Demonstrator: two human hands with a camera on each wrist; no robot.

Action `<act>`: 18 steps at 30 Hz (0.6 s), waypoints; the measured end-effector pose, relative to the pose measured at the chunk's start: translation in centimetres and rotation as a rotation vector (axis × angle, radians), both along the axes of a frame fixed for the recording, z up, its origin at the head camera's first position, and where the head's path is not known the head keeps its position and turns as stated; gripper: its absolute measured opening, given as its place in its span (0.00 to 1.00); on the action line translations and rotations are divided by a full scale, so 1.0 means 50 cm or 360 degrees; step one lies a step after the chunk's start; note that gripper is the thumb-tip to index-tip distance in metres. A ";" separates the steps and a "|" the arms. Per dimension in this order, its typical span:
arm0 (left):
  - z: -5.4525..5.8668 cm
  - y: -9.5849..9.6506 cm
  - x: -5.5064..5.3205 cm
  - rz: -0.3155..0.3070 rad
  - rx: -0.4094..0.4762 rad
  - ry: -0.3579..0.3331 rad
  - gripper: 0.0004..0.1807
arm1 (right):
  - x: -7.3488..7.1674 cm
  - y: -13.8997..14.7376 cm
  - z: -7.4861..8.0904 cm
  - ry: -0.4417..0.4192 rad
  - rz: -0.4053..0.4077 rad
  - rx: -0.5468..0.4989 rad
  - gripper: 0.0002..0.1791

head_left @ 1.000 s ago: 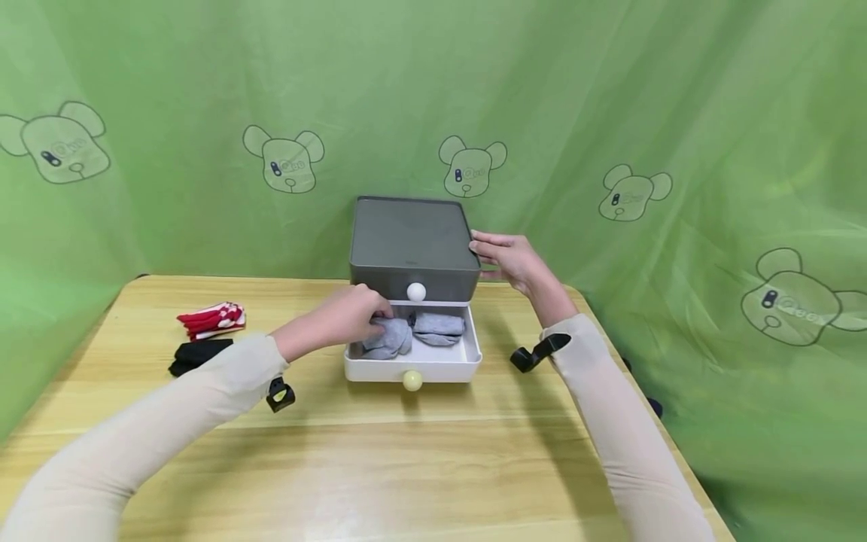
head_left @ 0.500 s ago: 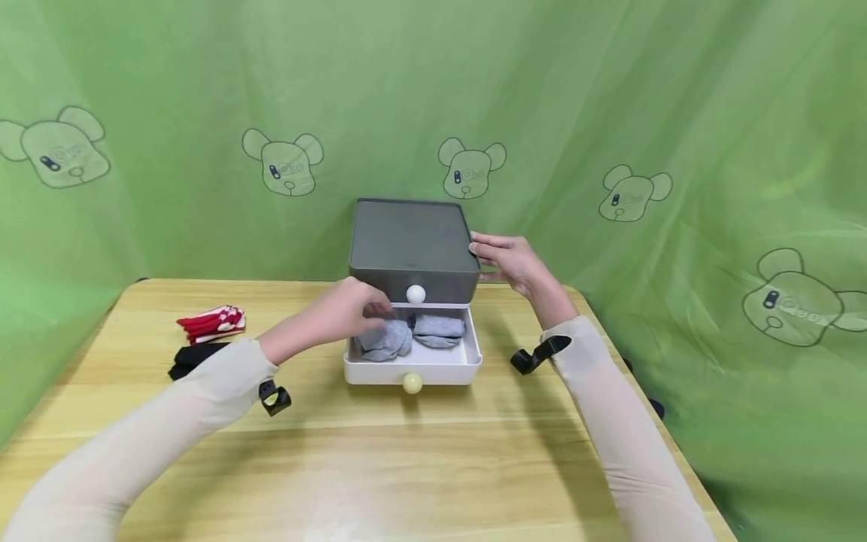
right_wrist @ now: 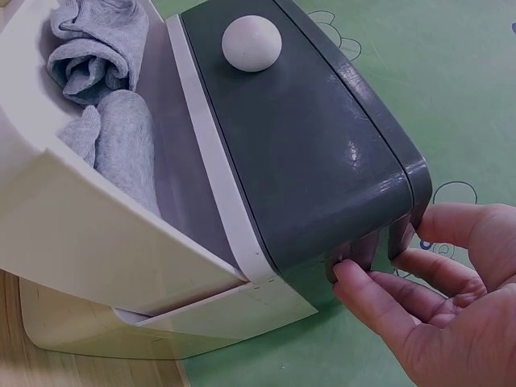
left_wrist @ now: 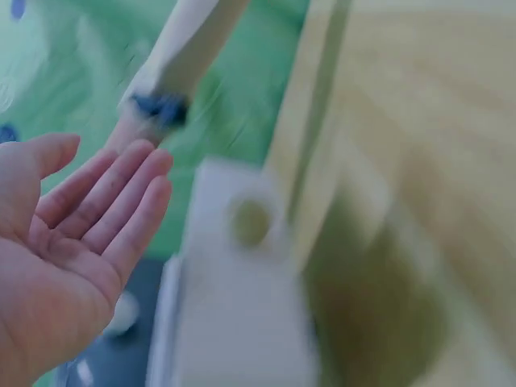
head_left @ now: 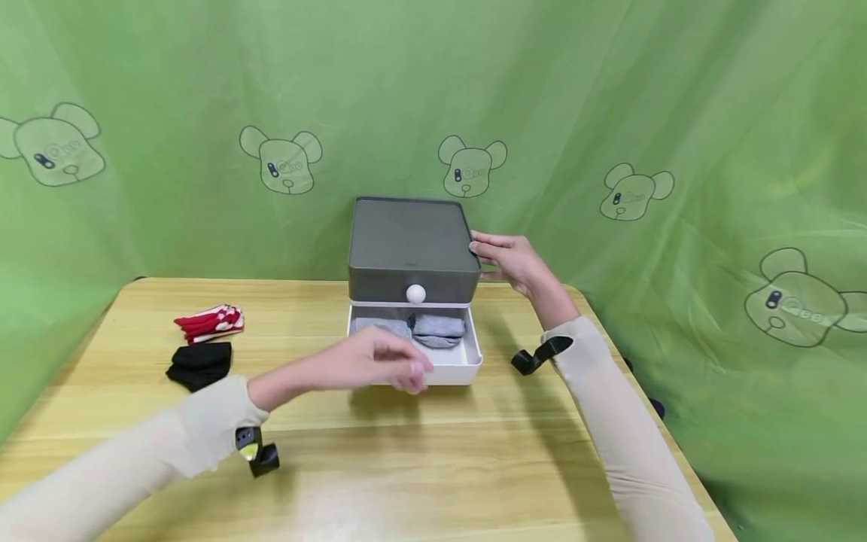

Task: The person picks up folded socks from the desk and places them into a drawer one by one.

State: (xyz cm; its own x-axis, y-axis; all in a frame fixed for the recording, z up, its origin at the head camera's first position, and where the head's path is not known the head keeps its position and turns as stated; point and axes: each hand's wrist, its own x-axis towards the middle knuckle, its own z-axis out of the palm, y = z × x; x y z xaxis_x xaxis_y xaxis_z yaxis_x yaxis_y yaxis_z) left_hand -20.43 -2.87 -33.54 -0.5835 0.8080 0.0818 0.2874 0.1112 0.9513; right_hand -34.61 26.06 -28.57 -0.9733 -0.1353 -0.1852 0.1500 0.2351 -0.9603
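"How many drawer units?"
"One, grey-topped drawer unit (head_left: 413,235); extended fingers of the right hand (head_left: 511,263) touch its side."
"White drawer (head_left: 452,374)?"
"One, jutting out just behind the loosely spread fingers of the left hand (head_left: 352,361)."
"Socks?"
"Two soft grey rolled socks (head_left: 439,329) beyond those fingers, the nearer partly hidden."
"Knobs?"
"Two: white knob (head_left: 416,294) beyond them, yellow-green knob (left_wrist: 250,223) mostly covered, blurred in the left wrist view."
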 end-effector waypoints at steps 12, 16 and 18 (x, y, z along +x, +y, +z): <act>-0.154 0.018 0.060 -0.0131 -0.0063 -0.0614 0.22 | 0.005 -0.003 0.003 0.0002 -0.0024 -0.0010 0.28; -0.197 0.011 0.049 -0.0051 0.0099 -0.0847 0.26 | 0.004 -0.004 0.002 -0.0005 -0.0024 -0.0011 0.28; -0.214 0.010 0.040 -0.0036 0.0197 -0.0940 0.28 | 0.004 -0.003 0.002 0.0001 -0.0024 -0.0013 0.28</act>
State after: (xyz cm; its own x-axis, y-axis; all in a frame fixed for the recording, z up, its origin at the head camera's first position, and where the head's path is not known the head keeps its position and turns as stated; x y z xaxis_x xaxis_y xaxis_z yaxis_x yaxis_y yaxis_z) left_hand -18.42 -2.39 -44.23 -0.5416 0.8259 -0.1565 -0.2923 -0.0105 0.9563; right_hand -34.40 25.89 -28.46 -0.9754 -0.1220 -0.1837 0.1530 0.2251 -0.9622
